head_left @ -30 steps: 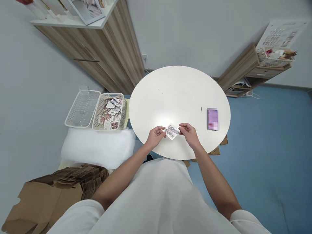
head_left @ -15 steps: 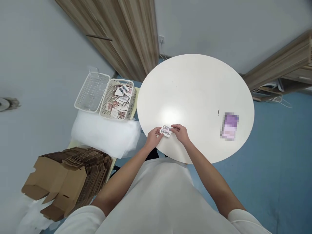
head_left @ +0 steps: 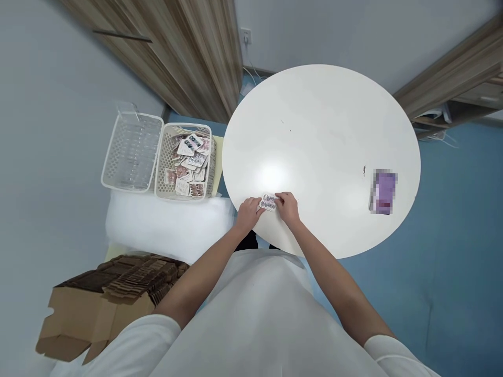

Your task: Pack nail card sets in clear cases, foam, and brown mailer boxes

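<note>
Round white table [head_left: 322, 131], purple packet [head_left: 384, 191] on it, white basket [head_left: 131, 152], basket of cards [head_left: 162, 162], stacked cardboard boxes [head_left: 113, 293]

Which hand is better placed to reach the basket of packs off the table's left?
Left, likely. The left hand holds the pack by its left edge, on the side nearest the basket; the right hand would have to cross over it.

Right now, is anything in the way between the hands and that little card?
No, nothing visible is in the way. The left hand and the right hand each pinch one end of the small card, at the near part of the white table.
</note>
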`<state>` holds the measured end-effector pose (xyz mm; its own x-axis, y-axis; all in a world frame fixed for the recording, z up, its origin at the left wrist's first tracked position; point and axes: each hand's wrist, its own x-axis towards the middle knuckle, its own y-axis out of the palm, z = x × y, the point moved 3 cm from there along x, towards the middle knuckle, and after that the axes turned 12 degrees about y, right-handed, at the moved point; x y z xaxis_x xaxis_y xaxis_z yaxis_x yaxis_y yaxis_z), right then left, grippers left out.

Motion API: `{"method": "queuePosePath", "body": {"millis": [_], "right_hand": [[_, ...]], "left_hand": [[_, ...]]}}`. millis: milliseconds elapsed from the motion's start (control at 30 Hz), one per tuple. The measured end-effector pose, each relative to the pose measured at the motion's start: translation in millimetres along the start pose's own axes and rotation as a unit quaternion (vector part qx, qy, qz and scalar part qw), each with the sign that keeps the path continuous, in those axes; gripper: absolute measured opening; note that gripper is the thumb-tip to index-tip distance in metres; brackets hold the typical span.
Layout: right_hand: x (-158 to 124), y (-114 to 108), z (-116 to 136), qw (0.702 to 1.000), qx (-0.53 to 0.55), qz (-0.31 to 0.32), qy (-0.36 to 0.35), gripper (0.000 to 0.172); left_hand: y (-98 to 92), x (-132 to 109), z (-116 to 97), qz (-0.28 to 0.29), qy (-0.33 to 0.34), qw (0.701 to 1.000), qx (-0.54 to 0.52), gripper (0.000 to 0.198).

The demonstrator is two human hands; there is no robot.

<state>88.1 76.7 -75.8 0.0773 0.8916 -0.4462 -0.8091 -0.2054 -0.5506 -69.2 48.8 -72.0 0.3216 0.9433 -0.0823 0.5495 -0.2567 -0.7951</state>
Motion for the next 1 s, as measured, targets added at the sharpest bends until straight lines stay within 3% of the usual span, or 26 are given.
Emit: {"method": "queuePosePath", "body": {"millis": [167,367,467,600,767,1000], "right_hand": [[-4.1,12.0,6.5,1.0,-0.003,-0.022,-0.009,0.032],[-33.5,3.1,-3.0,0.996,0.027,-0.035,0.077,0.042],[-55.8,1.5,-2.3,0.995,-0.089,-0.031,0.016,0.043],[-72.6,10.9,5.0,0.959,-0.268,-0.011,-0.091,0.047],[-59.6,25.2,21.1,0.94,-0.322,-0.008,-0.113,0.049],[-24.7,50.2,56.3,0.936,-0.326,0.002,-0.13,0.049]], "left_hand": [[-3.9,1.8,3.5,0.011,-0.009,1.0,0.005,0.03],[-9.6,-6.6,-1.0,0.008,-0.023,0.995,-0.099,0.043],[-17.1,-11.0,-3.9,0.034,0.052,0.997,-0.056,0.042],[-26.7,-14.4,-3.7,0.083,0.156,0.984,0.02,0.042],[-37.8,-10.4,7.8,0.097,0.154,0.981,0.063,0.046],[-59.7,1.2,36.1,0.064,0.106,0.99,0.068,0.049]]}}
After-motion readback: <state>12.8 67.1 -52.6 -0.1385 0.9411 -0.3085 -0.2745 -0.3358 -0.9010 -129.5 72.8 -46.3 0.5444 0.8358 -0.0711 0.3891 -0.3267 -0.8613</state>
